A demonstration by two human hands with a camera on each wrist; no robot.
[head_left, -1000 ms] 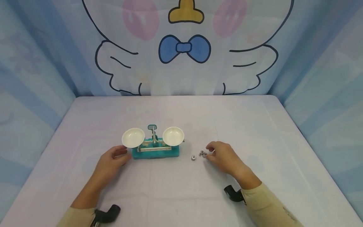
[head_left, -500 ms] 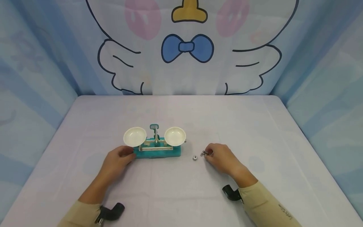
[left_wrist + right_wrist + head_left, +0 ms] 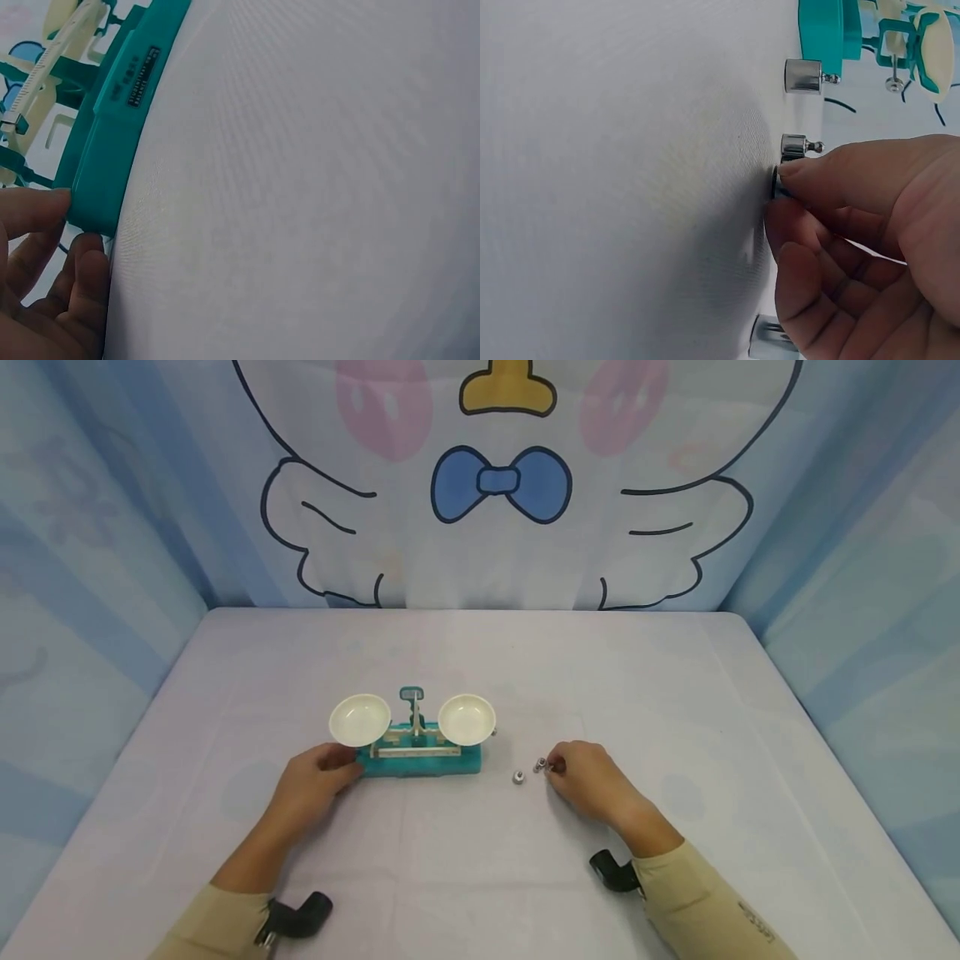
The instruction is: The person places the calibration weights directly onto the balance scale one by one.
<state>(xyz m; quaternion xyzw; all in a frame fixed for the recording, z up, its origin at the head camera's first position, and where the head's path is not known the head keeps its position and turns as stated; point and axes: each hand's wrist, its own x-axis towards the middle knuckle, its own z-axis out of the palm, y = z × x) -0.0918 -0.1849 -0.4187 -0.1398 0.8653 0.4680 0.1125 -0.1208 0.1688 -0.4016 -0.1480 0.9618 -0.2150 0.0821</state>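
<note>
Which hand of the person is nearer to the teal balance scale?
The left hand: it touches the left end of the balance scale. The right hand is apart from it, out to its right, at the small metal weights.

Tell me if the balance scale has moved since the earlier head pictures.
No. Judged against the table's back edge in the head view, the balance scale shows no clear slide either way; the slight rightward drift is the whole picture's.
</note>
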